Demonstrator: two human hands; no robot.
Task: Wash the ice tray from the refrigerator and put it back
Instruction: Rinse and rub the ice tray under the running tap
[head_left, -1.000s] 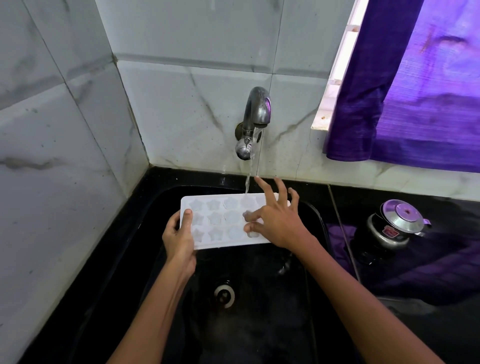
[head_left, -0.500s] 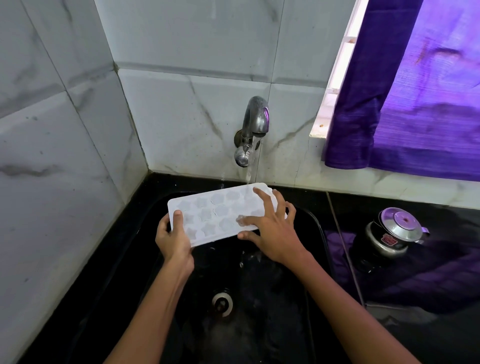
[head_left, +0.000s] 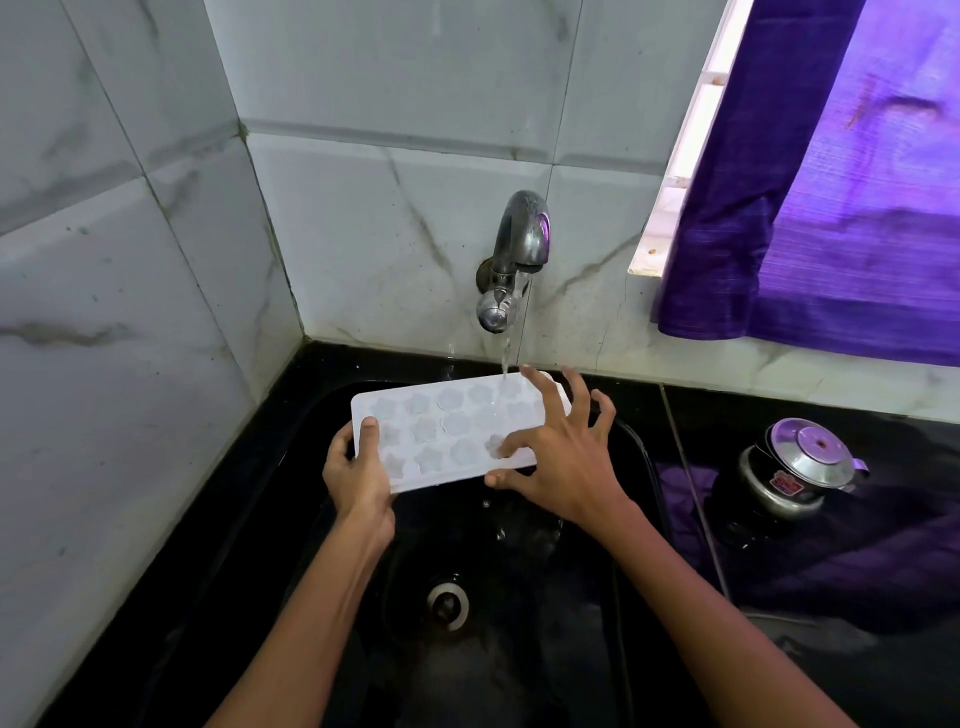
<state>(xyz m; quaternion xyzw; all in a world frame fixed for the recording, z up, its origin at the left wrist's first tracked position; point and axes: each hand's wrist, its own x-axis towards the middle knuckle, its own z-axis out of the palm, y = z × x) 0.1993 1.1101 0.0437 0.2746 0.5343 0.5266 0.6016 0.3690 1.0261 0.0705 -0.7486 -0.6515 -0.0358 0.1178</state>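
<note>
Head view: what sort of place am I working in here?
Most likely a home kitchen: a black sink below a metal wall tap running water, marble-look wall tiles, and a steel pressure cooker on the black counter.

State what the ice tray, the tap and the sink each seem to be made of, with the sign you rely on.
Ice tray: likely white plastic or silicone, matte and slightly translucent.
Tap: metal, with a dulled shine and reflections.
Sink: glossy black; stone or composite, cannot tell which.
</note>
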